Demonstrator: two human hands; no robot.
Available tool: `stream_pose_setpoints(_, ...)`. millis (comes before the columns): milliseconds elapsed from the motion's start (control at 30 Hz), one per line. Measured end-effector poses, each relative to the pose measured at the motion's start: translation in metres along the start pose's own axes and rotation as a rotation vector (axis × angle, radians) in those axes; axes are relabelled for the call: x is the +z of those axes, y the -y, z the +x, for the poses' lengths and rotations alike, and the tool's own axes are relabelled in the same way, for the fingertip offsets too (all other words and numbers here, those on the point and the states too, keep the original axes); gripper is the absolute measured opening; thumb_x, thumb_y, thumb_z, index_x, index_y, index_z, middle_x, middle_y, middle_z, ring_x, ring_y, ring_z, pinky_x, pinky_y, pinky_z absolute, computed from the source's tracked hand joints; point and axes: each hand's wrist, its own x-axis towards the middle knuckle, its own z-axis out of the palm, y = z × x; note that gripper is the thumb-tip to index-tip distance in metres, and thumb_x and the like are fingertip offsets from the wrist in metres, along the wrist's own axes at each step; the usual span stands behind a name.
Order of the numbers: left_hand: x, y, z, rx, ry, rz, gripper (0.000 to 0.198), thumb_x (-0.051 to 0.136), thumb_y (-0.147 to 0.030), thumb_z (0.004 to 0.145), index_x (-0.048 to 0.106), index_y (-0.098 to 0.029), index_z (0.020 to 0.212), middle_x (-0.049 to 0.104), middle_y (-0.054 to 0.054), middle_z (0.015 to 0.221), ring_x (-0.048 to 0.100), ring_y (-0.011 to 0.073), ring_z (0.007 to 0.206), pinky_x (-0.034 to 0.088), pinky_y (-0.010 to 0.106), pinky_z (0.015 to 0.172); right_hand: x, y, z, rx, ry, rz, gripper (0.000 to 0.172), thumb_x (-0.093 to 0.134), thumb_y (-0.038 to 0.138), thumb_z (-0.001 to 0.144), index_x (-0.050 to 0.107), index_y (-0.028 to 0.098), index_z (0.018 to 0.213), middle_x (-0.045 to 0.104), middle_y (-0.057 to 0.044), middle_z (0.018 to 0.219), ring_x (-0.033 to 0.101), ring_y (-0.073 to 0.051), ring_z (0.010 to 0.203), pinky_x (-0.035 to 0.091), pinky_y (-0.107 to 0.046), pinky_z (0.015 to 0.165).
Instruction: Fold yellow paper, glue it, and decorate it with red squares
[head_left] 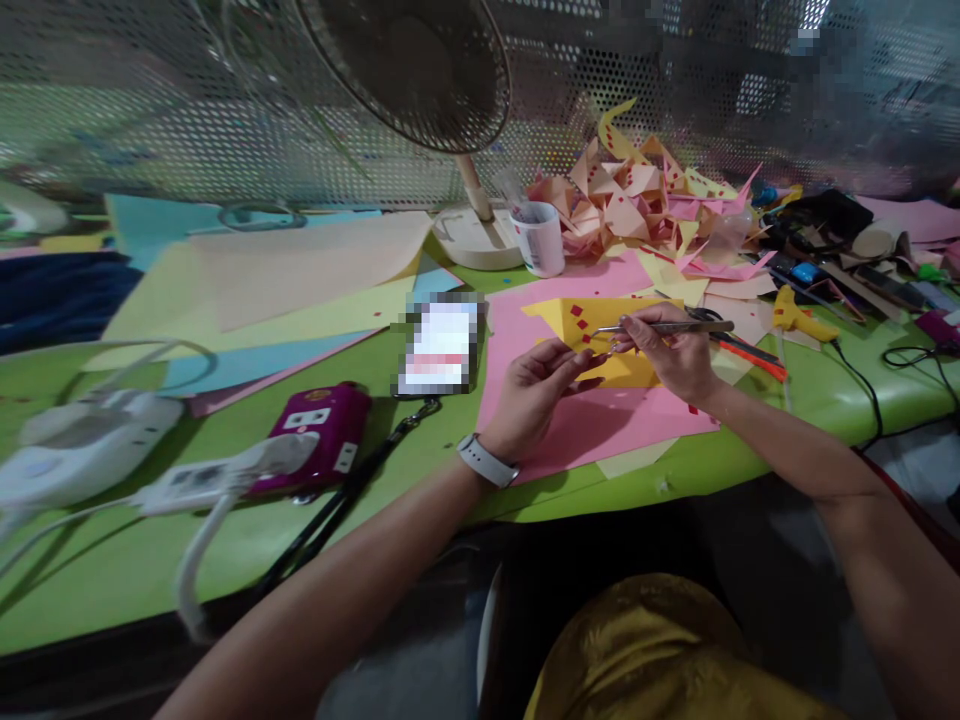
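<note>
My right hand (pixel 675 350) grips a pair of metal tweezers (pixel 694 327), their tips pointing left above a yellow paper sheet (pixel 637 375). My left hand (pixel 544 385), with a pale watch band on its wrist, is closed in a pinch close to the tweezer tips. Whatever small piece its fingertips hold is too little to make out. Several small red diamonds (pixel 578 310) mark the yellow sheet's upper left part. Beneath it lies a larger pink sheet (pixel 517 340).
A phone (pixel 440 345) and a purple power adapter (pixel 319 435) lie to the left. Behind stand a fan (pixel 480 240) and a white cup (pixel 538 242). Red-marked paper pieces (pixel 630 195) are heaped at the back. A yellow glue gun (pixel 801 318) with its cord lies right.
</note>
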Motion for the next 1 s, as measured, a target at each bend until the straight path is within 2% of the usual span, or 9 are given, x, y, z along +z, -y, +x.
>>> stream_pose_setpoints(300,0.0,-0.0016,-0.0003,-0.006,-0.001,-0.004,0.04,0.091,-0.044,0.065,0.063,-0.019,0.079,0.075,0.004,0.087,0.073,0.0291,0.107,0.064,0.039,0.082,0.0015,-0.0023,-0.0015,-0.099,0.008,0.009,0.028,0.063,0.048,0.095,0.063,0.021,0.09,0.075,0.0,0.078,0.076,-0.013,0.071,0.064,-0.026,0.067)
stream_pose_setpoints(533,0.0011,-0.0028,-0.0001,-0.011,-0.034,-0.027,0.04,0.092,-0.042,0.064,0.066,-0.018,0.081,0.075,0.003,0.089,0.075,0.0248,0.099,0.064,0.033,0.078,0.0024,-0.0049,-0.0045,-0.074,0.021,-0.006,0.029,0.063,0.049,0.094,0.065,0.02,0.089,0.074,-0.001,0.08,0.075,-0.014,0.074,0.064,-0.027,0.07)
stream_pose_setpoints(800,-0.0029,0.0019,0.0032,-0.011,-0.045,0.006,0.04,0.09,-0.049,0.065,0.067,-0.019,0.079,0.077,0.004,0.087,0.076,0.0223,0.092,0.063,0.031,0.075,0.0052,-0.002,-0.0072,-0.052,0.028,-0.015,0.033,0.061,0.051,0.095,0.066,0.019,0.091,0.074,-0.003,0.082,0.075,-0.015,0.078,0.062,-0.028,0.07)
stream_pose_setpoints(1000,-0.0058,0.0001,0.0063,0.017,-0.087,0.037,0.041,0.09,-0.052,0.064,0.067,-0.02,0.077,0.076,0.003,0.086,0.076,0.0199,0.086,0.062,0.026,0.071,0.0017,0.0002,-0.0071,-0.118,0.026,0.001,0.028,0.063,0.047,0.095,0.066,0.02,0.089,0.073,-0.001,0.08,0.074,-0.013,0.072,0.061,-0.027,0.065)
